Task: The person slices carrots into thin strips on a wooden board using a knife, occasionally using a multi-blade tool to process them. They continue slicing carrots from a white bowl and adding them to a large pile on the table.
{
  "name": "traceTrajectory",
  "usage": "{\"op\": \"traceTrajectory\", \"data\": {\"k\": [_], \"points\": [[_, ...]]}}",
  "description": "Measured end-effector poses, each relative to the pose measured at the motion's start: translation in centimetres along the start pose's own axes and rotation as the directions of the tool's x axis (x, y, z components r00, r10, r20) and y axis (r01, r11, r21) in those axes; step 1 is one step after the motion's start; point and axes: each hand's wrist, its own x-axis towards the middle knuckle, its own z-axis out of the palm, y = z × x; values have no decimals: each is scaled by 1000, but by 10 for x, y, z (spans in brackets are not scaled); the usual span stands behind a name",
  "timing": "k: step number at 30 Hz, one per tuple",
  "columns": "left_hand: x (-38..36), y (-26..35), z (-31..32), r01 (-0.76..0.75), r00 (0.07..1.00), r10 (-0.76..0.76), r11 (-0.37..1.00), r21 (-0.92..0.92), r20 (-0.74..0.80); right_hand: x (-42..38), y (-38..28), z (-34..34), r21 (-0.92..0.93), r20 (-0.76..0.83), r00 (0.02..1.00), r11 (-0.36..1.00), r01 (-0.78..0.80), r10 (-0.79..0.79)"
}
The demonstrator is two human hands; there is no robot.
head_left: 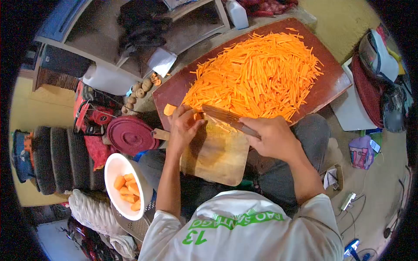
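Orange carrot (170,109) juts from the left hand (185,124), knife (221,115) just beside.

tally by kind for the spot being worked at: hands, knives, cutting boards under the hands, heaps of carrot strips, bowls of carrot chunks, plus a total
Hands: 2 (left hand, right hand)
Knife: 1
Cutting board: 1
Heap of carrot strips: 1
Bowl of carrot chunks: 1
Total: 6
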Motion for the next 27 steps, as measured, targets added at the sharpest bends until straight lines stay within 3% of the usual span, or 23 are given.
{"op": "traceTrajectory", "data": {"k": [2, 5, 8, 11, 14, 24, 25, 27], "points": [[-4, -3, 6, -47, 995, 50, 998, 32, -81, 3, 5, -1, 102, -17, 999, 994, -43, 45], [-8, 1, 1, 2, 999, 6, 988, 157, -49, 10, 4, -4, 322, 71, 977, 923, -212, 200], [-15, -9, 3, 12, 1000, -10, 998, 62, -29, 9, 14, 4, 405, 69, 973, 886, -227, 218], [-29, 9, -1, -9, 984, 3, 999, -32, -181, 12, 15, 8, 475, 45, 980, 859, -192, 194], [-48, 34, -18, 59, 998, -58, 994, 90, -16, 14, 9, 6, 479, 129, 963, 836, -269, 236], [-106, 46, -3, 35, 995, -33, 999, 20, -92, 4, -24, 35, 449, 300, 942, 848, -280, 152], [-111, 44, -2, 26, 994, -24, 999, 20, -108, 3, -34, 34, 454, 362, 909, 813, -366, 207], [-119, 37, 3, 4, 991, -7, 1000, -18, -131, -1, -43, 38, 443, 377, 904, 818, -366, 200]]}}
